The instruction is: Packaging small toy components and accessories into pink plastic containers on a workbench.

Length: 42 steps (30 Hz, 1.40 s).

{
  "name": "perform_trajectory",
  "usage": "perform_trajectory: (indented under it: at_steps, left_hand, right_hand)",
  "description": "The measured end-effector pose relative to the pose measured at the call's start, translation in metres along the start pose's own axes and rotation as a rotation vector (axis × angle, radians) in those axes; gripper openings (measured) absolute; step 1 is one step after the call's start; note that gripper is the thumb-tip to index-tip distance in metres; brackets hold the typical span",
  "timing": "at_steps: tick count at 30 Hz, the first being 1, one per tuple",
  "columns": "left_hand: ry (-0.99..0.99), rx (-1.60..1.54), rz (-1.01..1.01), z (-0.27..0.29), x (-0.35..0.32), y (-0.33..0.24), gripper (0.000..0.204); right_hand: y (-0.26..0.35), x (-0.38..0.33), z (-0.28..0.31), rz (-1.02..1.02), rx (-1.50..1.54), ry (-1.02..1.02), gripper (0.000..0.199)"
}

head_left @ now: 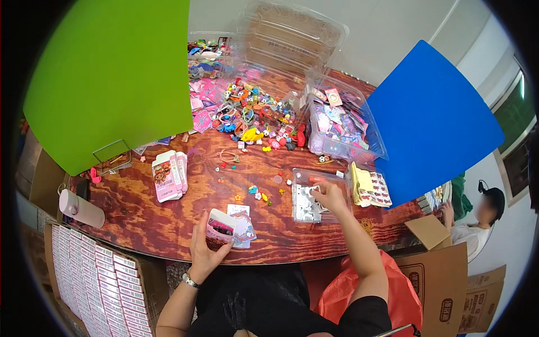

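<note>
From my head camera, my left hand [203,247] has its fingers wrapped around a small open pink cardboard box [220,228], held just above the near edge of the brown wooden table [168,219], with a pastel picture card [242,226] lying just beside it. My right hand [328,195] reaches into a shallow clear plastic tray [317,196] of black-and-white stickers, fingertips pinched together on one sheet (too small to tell which). A stack of flat pink boxes [169,175] lies to the left, and a heap of colourful small trinkets [252,115] sits well beyond.
</note>
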<state>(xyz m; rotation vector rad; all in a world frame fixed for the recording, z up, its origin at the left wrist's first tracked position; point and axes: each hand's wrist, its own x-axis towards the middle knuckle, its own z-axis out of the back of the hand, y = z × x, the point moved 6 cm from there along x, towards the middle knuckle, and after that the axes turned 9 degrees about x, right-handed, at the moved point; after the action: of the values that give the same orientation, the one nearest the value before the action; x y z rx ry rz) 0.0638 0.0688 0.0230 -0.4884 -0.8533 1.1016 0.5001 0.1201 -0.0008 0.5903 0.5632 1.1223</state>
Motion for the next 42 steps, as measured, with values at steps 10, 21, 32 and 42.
perform_trajectory:
  at_steps: [10,21,32,42]
  left_hand:
    - [-0.068,0.05,-0.073,0.003,-0.001,-0.009,0.097]
    - [-0.046,0.031,-0.066,0.006,-0.004,-0.006,0.099]
    - [-0.036,0.009,-0.073,0.004,-0.006,-0.005,0.099]
    - [-0.09,0.021,-0.117,0.006,-0.006,-0.012,0.095]
  right_hand:
    - [0.0,0.016,-0.036,-0.06,-0.127,-0.09,0.034]
    - [0.017,0.004,-0.013,0.048,0.118,-0.097,0.026]
    - [0.015,0.006,-0.021,-0.024,0.432,0.15,0.026]
    - [0.016,0.005,-0.041,0.063,-0.179,0.016,0.033]
